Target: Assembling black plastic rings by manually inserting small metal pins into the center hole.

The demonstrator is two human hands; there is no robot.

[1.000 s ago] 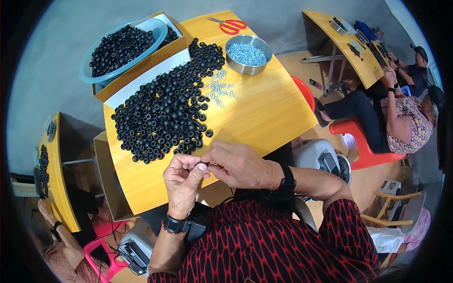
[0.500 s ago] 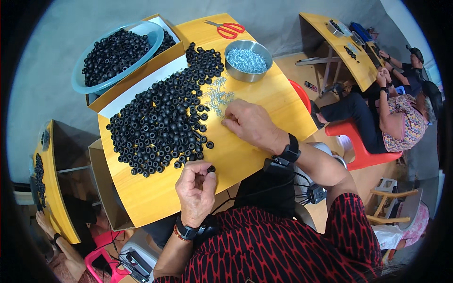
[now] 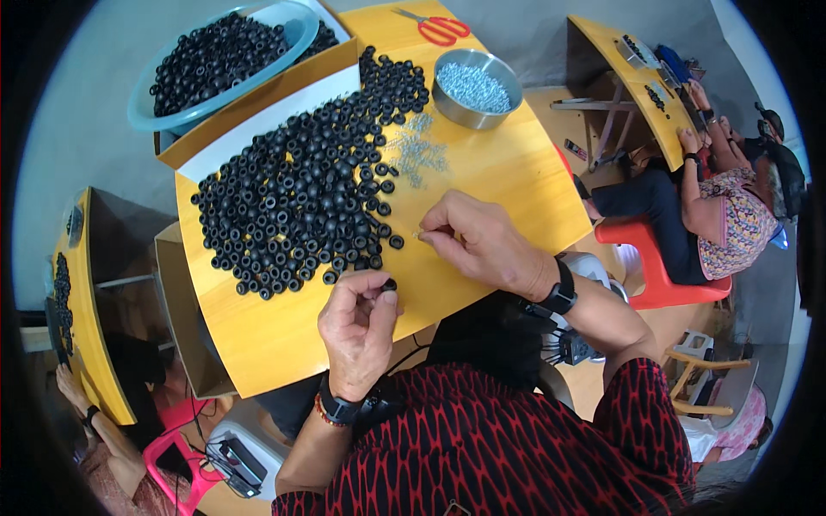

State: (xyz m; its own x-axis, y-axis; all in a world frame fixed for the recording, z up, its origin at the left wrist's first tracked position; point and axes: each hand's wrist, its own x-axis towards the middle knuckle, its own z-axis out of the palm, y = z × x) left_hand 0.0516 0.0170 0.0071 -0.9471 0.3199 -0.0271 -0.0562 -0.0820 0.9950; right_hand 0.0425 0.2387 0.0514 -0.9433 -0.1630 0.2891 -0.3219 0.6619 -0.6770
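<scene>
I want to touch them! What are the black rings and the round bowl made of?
The black rings look like rubber or plastic: dull, matte, no shine. The round bowl looks like metal, likely steel: its rim is grey and glossy. The table looks like smooth yellowish wood.

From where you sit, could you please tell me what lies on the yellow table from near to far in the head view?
Left hand pinching a black ring → pile of black rings → loose silver screws → steel bowl → red scissors.

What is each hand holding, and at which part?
Left hand: a black ring, pinched at its rim. Right hand: a tiny silver piece, part unclear.
</scene>
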